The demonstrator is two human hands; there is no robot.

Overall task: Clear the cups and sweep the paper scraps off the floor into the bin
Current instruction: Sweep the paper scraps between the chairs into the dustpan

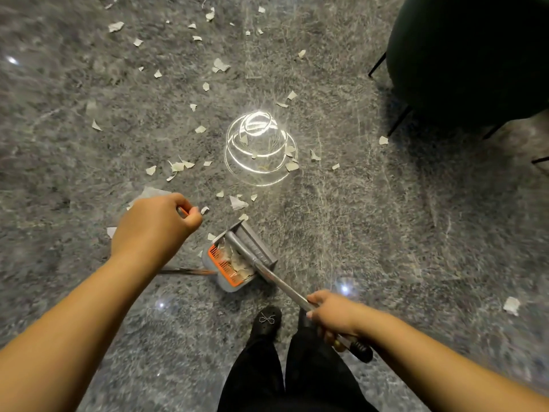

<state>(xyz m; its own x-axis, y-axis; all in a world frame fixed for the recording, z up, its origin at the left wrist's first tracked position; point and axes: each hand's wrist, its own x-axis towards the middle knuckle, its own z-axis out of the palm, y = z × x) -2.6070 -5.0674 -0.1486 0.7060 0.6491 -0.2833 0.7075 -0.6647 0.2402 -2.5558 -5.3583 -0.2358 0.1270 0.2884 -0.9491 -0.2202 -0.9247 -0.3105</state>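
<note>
Below, torn paper scraps (237, 202) litter mottled floor (356, 221)

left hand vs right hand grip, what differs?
The left hand is fisted round a thin orange-tipped broom handle, knuckles up, out over the scraps; the right hand wraps the long silver metal handle of the grey dustpan with orange comb, nearer the body by the black shoe. The left's handle is mostly hidden; the right's shows its full run to the pan. Both grip a tool.
</note>
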